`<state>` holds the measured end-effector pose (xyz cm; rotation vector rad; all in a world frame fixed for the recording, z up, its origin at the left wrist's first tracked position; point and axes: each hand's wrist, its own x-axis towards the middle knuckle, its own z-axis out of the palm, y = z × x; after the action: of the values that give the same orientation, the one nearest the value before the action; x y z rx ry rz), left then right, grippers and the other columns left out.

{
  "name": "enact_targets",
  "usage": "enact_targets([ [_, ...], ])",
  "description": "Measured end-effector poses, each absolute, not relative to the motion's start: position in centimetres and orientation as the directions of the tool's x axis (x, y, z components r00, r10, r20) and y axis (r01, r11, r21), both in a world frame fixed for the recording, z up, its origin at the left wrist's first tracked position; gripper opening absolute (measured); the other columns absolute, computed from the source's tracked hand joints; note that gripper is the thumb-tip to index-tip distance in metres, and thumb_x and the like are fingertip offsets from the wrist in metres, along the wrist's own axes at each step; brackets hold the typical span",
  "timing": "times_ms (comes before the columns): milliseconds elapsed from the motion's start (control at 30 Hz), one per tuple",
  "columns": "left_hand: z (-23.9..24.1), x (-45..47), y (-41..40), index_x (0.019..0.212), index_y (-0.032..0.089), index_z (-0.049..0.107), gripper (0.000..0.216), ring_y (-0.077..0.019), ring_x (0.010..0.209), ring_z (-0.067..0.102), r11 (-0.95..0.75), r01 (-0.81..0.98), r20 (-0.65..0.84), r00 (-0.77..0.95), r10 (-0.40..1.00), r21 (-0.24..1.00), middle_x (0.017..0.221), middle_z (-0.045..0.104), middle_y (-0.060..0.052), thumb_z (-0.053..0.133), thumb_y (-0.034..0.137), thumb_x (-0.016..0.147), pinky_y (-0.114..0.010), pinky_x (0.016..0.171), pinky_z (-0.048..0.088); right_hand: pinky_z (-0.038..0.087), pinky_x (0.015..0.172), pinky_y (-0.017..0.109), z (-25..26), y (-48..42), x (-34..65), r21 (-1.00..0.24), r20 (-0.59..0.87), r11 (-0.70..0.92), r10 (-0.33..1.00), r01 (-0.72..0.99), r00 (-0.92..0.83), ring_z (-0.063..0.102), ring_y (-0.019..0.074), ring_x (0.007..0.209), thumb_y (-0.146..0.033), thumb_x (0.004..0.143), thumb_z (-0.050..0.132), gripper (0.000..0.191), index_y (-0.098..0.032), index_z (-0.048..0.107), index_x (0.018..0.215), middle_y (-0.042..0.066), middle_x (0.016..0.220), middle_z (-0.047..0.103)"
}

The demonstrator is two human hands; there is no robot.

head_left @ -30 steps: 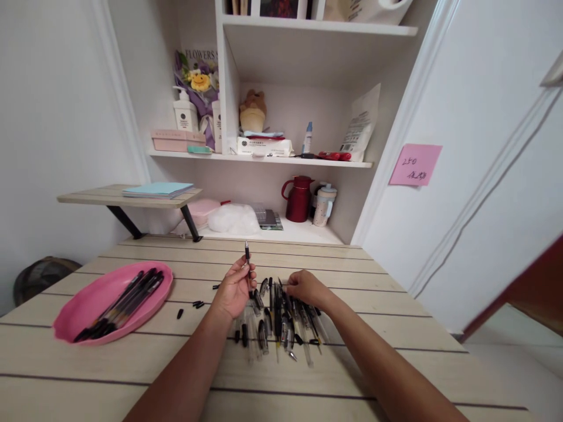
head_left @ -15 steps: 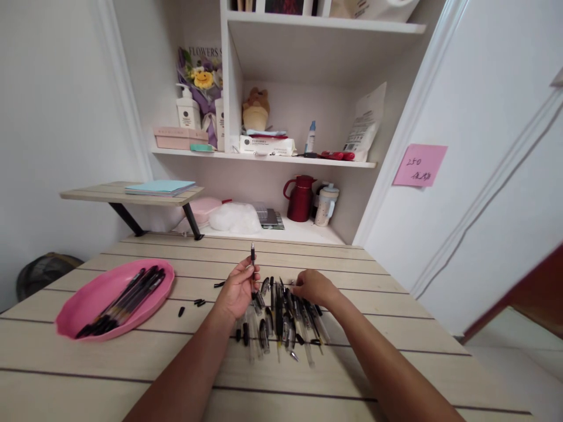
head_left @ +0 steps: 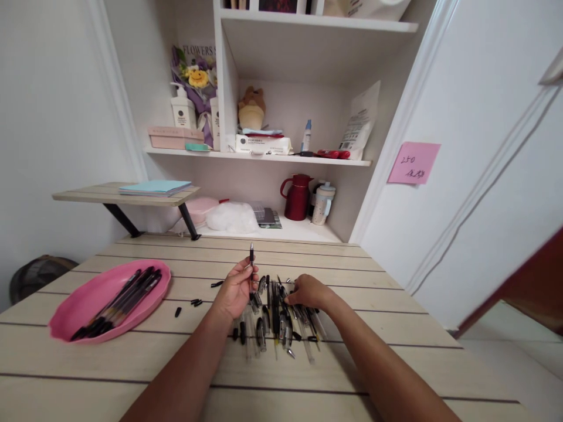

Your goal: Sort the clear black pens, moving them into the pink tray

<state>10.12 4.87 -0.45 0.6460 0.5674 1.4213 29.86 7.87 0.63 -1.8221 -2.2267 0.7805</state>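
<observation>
My left hand (head_left: 234,288) is closed around a black-gripped pen (head_left: 251,254), held upright with its metal tip pointing up. To the right, my right hand (head_left: 311,291) reaches down over the far side of a pile of pen parts (head_left: 263,329), its fingers bent together among them. Whether those fingertips hold a part is hidden. Clear barrels, black caps, thin refills and small metal tips make up the pile. A loose metal tip (head_left: 291,353) lies at its near edge.
A pink scalloped basin (head_left: 60,319) with several black pens (head_left: 125,305) stands at the left. Small black pieces (head_left: 178,312) lie between basin and pile. A raised wooden shelf (head_left: 83,194) stands behind, and a red jug (head_left: 297,198) sits in the cabinet.
My right hand has shifted slightly down and left over the pile, its fingers deeper among the parts. My left hand still keeps the pen upright. The whole view has shifted slightly.
</observation>
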Motion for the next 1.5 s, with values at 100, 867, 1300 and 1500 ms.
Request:
enact_targets([
  [100, -0.4, 10.5, 4.7, 0.092, 0.016, 0.059, 0.029, -0.0076, 0.053, 0.052, 0.037, -0.67, 0.026, 0.084, 0.996, 0.742, 0.068, 0.058, -0.001, 0.064, 0.01, 0.063, -0.017, 0.045, 0.039, 0.032, 0.041, 0.021, 0.9, 8.1, 30.2, -0.573, -0.201, 0.1, 0.945, 0.813, -0.258, 0.047, 0.0096, 0.04, -0.038, 0.06, 0.061, 0.025, -0.014, 0.058, 0.056, 0.0, 0.045, 0.055],
  [867, -0.5, 12.9, 3.6, 0.091, 0.012, 0.061, 0.031, -0.0063, 0.048, 0.051, 0.11, -0.351, -0.032, 0.219, 0.975, 0.93, 0.068, 0.061, -0.003, 0.065, 0.023, 0.063, -0.017, 0.041, 0.03, 0.038, 0.042, 0.02, 3.6, 7.1, 27.9, -0.956, 0.29, 0.283, 0.95, -0.076, -0.117, 0.053, 0.0097, 0.044, -0.037, 0.064, 0.063, 0.027, -0.016, 0.052, 0.078, -0.004, 0.052, 0.055],
  [1300, -0.9, 13.5, 3.4, 0.082, 0.012, 0.058, 0.026, -0.006, 0.044, 0.045, 0.031, -0.208, 0.021, 0.246, 0.969, 0.978, 0.058, 0.056, 0.0, 0.056, 0.036, 0.071, -0.018, 0.042, 0.03, 0.035, 0.043, 0.021, 3.0, 6.9, 27.6, -0.963, 0.268, 0.269, 0.936, -0.028, -0.227, 0.049, 0.0094, 0.043, -0.038, 0.069, 0.058, 0.023, -0.016, 0.053, 0.072, -0.004, 0.047, 0.053],
  [1500, -1.1, 13.9, 3.4, 0.082, 0.013, 0.059, 0.024, -0.0036, 0.04, 0.035, -0.03, -0.224, 0.077, 0.203, 0.976, 0.974, 0.054, 0.052, 0.002, 0.054, 0.034, 0.072, -0.017, 0.038, 0.019, 0.033, 0.042, 0.021, 3.3, 6.5, 27.4, -0.964, 0.265, 0.267, 0.943, -0.018, -0.199, 0.051, 0.0101, 0.042, -0.034, 0.07, 0.057, 0.019, -0.016, 0.053, 0.069, -0.004, 0.045, 0.053],
])
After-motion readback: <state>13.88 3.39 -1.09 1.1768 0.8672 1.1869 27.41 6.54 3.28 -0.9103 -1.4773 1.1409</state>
